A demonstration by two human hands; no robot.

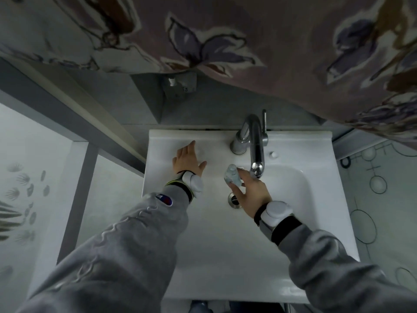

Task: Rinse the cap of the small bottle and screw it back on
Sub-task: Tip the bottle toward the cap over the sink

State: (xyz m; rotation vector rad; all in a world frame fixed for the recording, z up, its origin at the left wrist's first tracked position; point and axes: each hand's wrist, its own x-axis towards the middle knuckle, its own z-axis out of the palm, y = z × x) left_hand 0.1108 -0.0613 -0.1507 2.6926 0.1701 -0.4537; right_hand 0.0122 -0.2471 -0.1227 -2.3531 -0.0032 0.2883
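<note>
Head cam looking straight down at a white sink [316, 222], so everything's a bit warped at the edges. Right hand [250, 195] has its grip clamped on the bottle [231, 176], a small clear one, held tilted over the basin just left of the tap [256, 150] spout. Thumb is on the near side, fingers wrap the far side. Can't tell if the cap is on the bottle or not, that end is too small and blurry. There's a little white round thing [273, 154] on the sink ledge right of the tap, could be the cap, honestly can't say.

Left hand [187, 160] is lying flat on the left ledge of the sink, fingers spread apart, palm down, holding nothing. It's well apart from the bottle.

Drain [233, 201] sits in the basin right under the right hand's thumb side. No water visible coming out of the spout. Both arms are in grey sleeves [126, 245] with white wrist bands [276, 211]. Flowery cloth [225, 41] hangs across the top of the view, over the wall behind the tap.
</note>
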